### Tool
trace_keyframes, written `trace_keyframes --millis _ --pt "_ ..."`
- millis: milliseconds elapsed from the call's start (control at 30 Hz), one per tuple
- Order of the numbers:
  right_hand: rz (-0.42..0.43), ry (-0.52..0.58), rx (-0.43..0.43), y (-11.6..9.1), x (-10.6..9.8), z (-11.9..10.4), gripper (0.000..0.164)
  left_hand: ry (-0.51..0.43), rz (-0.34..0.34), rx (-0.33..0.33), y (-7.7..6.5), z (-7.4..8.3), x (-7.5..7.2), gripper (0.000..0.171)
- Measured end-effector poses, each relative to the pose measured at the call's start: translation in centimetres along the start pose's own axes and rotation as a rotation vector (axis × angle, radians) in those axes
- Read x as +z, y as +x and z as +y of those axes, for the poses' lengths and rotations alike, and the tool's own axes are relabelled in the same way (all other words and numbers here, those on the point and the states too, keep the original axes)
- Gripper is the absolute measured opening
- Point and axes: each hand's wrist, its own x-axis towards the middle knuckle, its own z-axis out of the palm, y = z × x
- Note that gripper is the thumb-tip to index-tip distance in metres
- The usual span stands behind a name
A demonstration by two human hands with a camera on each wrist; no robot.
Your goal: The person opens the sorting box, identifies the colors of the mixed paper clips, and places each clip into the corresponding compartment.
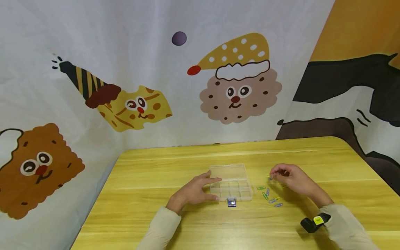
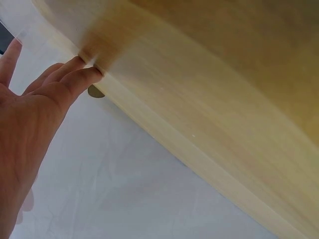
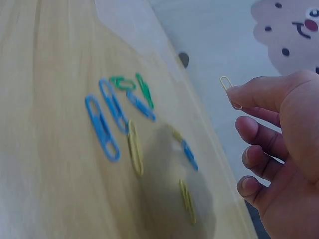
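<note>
A yellow paper clip (image 3: 225,81) is pinched between the thumb and index finger of my right hand (image 1: 292,178), raised over the table right of the box. The other fingers of that hand curl loosely. Below and beside it lie several loose paper clips: blue ones (image 3: 102,128), green ones (image 3: 144,90) and yellow ones (image 3: 135,149). My left hand (image 1: 195,187) rests against the left side of a clear plastic compartment box (image 1: 231,189), its fingers spread and the thumb near the front left corner. The box's lid (image 1: 228,171) lies folded back, away from me.
A small blue piece (image 1: 231,202) with a pale top sits at the box's front edge. The yellow wood-grain table (image 1: 150,173) meets a white cloth (image 1: 150,41) printed with cartoon figures. On my right wrist is a black strapped device (image 1: 314,222).
</note>
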Motion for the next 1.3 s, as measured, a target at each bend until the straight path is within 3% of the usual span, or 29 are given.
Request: trace_keyframes --millis 600,1300 --pt "-0.085 0.088 -0.046 2.0 2.1 -3.5 0.004 0.001 -0.001 0.013 0.0 -0.1 0.0 0.065" --pt "-0.186 0.166 -0.101 3.1 4.6 -4.3 0.004 -0.007 0.000 -0.006 0.0 0.0 0.0 0.065"
